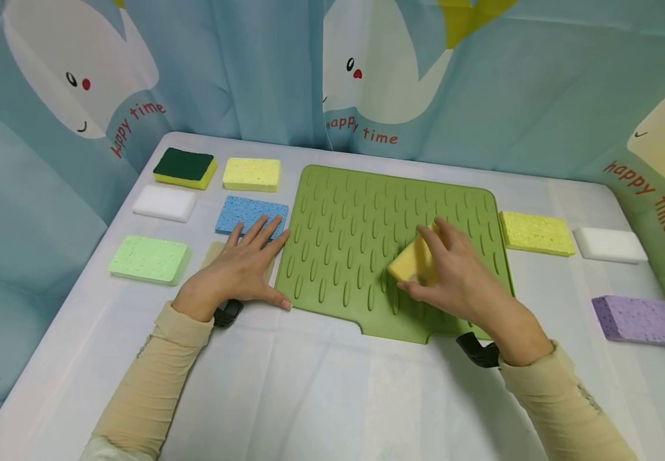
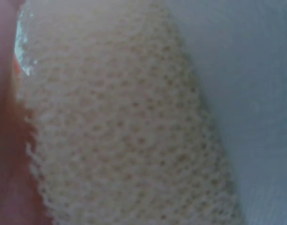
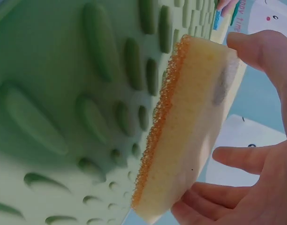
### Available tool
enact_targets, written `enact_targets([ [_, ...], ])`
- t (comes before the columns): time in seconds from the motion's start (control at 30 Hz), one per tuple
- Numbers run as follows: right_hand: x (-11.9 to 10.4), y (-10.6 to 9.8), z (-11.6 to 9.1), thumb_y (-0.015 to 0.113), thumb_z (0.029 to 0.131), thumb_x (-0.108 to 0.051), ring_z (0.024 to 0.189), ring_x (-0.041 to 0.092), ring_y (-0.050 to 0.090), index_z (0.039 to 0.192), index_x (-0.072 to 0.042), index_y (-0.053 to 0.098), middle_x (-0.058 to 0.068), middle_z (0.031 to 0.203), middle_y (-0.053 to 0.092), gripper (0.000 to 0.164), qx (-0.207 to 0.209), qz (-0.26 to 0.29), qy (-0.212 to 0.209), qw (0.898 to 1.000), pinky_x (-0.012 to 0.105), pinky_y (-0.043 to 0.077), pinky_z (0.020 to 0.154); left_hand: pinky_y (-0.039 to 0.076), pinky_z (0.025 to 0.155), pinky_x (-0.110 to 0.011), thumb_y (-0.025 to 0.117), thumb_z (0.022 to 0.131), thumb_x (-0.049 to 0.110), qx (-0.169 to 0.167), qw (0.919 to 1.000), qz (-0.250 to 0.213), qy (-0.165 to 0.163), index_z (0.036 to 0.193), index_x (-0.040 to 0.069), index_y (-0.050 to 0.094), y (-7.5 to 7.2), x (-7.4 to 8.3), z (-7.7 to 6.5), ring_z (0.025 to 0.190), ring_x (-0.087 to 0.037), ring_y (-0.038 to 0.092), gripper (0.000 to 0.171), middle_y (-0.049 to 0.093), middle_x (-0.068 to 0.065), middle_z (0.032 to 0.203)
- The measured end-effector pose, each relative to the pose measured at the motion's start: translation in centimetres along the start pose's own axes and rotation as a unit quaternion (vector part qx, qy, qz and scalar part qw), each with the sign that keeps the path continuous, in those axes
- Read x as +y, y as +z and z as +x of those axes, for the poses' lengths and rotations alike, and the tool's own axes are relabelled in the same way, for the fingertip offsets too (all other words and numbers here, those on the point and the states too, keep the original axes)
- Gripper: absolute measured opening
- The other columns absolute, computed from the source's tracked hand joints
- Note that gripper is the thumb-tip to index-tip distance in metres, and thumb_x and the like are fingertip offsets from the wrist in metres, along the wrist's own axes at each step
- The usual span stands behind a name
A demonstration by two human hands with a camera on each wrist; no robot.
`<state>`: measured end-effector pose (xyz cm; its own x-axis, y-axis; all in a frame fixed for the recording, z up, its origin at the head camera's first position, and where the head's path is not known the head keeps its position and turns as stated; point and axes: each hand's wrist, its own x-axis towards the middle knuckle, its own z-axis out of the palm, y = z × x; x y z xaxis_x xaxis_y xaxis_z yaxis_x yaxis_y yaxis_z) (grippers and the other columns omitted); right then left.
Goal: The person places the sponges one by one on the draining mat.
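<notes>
My right hand (image 1: 467,275) grips a yellow scrub sponge (image 1: 414,264) by its edges, thumb on one side and fingers on the other. In the right wrist view, the orange scrubby face (image 3: 162,112) of that sponge is turned to the green ridged mat (image 1: 338,224). With fingers spread, my left hand (image 1: 240,269) lies along the mat's left side, thumb near its lower left corner. Partly hidden beneath this hand is a beige sponge (image 1: 213,253), whose porous surface fills much of the left wrist view. The left fingertips overlap a blue sponge (image 1: 252,214).
Left of the mat lie a green-topped yellow sponge (image 1: 184,168), a pale yellow sponge (image 1: 252,174), a white sponge (image 1: 165,203) and a light green sponge (image 1: 150,259). On the right are yellow (image 1: 537,233), white (image 1: 610,244) and purple (image 1: 642,320) sponges. A printed curtain (image 1: 275,70) surrounds the table.
</notes>
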<state>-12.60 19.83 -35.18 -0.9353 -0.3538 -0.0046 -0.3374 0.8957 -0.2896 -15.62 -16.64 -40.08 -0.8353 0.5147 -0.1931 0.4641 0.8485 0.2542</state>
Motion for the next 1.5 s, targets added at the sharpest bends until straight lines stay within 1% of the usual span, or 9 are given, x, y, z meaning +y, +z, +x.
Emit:
enact_targets([
  [0.13, -0.5, 0.2, 0.3, 0.078, 0.079, -0.041, 0.138, 0.050, 0.032, 0.151, -0.001, 0.032, 0.031, 0.150, 0.033, 0.094, 0.003, -0.009, -0.009, 1.000, 0.068, 0.037, 0.104, -0.002, 0.120, -0.065, 0.075, 0.064, 0.076, -0.002, 1.0000, 0.003, -0.002, 0.160, 0.012, 0.015, 0.0, -0.1, 0.0, 0.155, -0.035, -0.004, 0.131, -0.003, -0.011, 0.168],
  [0.3, -0.9, 0.4, 0.6, 0.078, 0.078, -0.040, 0.135, 0.048, 0.035, 0.151, -0.003, 0.036, 0.027, 0.147, 0.037, 0.091, 0.001, -0.011, -0.010, 1.000, 0.068, 0.034, 0.105, -0.003, 0.120, -0.064, 0.075, 0.065, 0.076, -0.006, 1.0000, -0.001, -0.003, 0.160, 0.013, 0.014, 0.0, 0.0, 0.2, 0.155, -0.034, -0.005, 0.130, -0.003, -0.011, 0.168],
  [0.57, -0.5, 0.8, 0.9, 0.079, 0.076, -0.049, 0.144, 0.050, 0.024, 0.147, 0.001, 0.039, 0.030, 0.156, 0.025, 0.096, -0.020, -0.042, -0.007, 0.999, 0.068, 0.022, 0.114, -0.003, 0.120, -0.064, 0.075, 0.065, 0.076, -0.007, 1.0000, 0.001, -0.001, 0.160, 0.013, 0.014, -0.2, 0.2, 0.5, 0.155, -0.034, -0.005, 0.130, -0.003, -0.011, 0.168],
  [0.73, -0.1, 1.2, 0.9, 0.076, 0.078, -0.054, 0.144, 0.053, 0.022, 0.148, 0.004, 0.035, 0.035, 0.156, 0.022, 0.099, -0.045, -0.054, 0.003, 0.998, 0.067, 0.020, 0.115, -0.003, 0.120, -0.064, 0.075, 0.065, 0.076, -0.008, 1.0000, 0.000, -0.003, 0.160, 0.013, 0.014, -0.2, 0.2, 0.4, 0.155, -0.034, -0.005, 0.130, -0.003, -0.011, 0.168],
  [0.87, 0.1, 1.4, 1.0, 0.073, 0.080, -0.056, 0.143, 0.056, 0.021, 0.152, 0.002, 0.029, 0.038, 0.156, 0.021, 0.102, -0.067, -0.050, 0.025, 0.996, 0.069, 0.020, 0.115, -0.003, 0.120, -0.064, 0.076, 0.065, 0.076, -0.012, 0.9999, -0.001, -0.005, 0.160, 0.013, 0.013, -0.2, 0.1, 0.4, 0.155, -0.034, -0.006, 0.130, -0.003, -0.011, 0.168],
  [0.93, 0.2, 1.5, 1.0, 0.074, 0.081, -0.055, 0.140, 0.057, 0.025, 0.154, 0.000, 0.027, 0.038, 0.154, 0.023, 0.102, -0.074, -0.046, 0.033, 0.996, 0.070, 0.024, 0.112, -0.003, 0.120, -0.064, 0.076, 0.064, 0.076, -0.014, 0.9999, -0.001, -0.006, 0.160, 0.013, 0.013, -0.2, 0.1, 0.4, 0.155, -0.033, -0.007, 0.131, -0.004, -0.010, 0.168],
  [1.13, 0.3, 1.6, 1.2, 0.076, 0.080, -0.050, 0.129, 0.054, 0.039, 0.153, -0.004, 0.029, 0.036, 0.145, 0.035, 0.098, -0.056, -0.037, 0.018, 0.998, 0.071, 0.037, 0.101, -0.003, 0.120, -0.064, 0.076, 0.064, 0.076, -0.014, 0.9999, 0.003, -0.008, 0.161, 0.013, 0.012, -0.2, 0.0, 0.3, 0.155, -0.033, -0.007, 0.132, -0.005, -0.010, 0.168],
  [1.27, 0.0, 1.5, 1.4, 0.077, 0.080, -0.050, 0.133, 0.054, 0.037, 0.153, -0.006, 0.031, 0.035, 0.147, 0.036, 0.097, -0.046, -0.039, 0.005, 0.998, 0.070, 0.036, 0.104, -0.003, 0.120, -0.064, 0.075, 0.063, 0.077, -0.013, 0.9999, 0.002, -0.008, 0.161, 0.013, 0.012, -0.1, -0.1, 0.3, 0.155, -0.033, -0.007, 0.132, -0.005, -0.010, 0.168],
  [1.5, -1.1, 1.6, 1.9, 0.074, 0.081, -0.055, 0.137, 0.052, 0.034, 0.154, -0.008, 0.029, 0.031, 0.151, 0.032, 0.098, -0.052, -0.042, -0.009, 0.998, 0.069, 0.034, 0.107, -0.003, 0.120, -0.064, 0.076, 0.064, 0.076, -0.014, 0.9999, 0.000, -0.007, 0.161, 0.014, 0.012, -0.2, -0.1, 0.2, 0.155, -0.033, -0.007, 0.131, -0.005, -0.010, 0.168],
])
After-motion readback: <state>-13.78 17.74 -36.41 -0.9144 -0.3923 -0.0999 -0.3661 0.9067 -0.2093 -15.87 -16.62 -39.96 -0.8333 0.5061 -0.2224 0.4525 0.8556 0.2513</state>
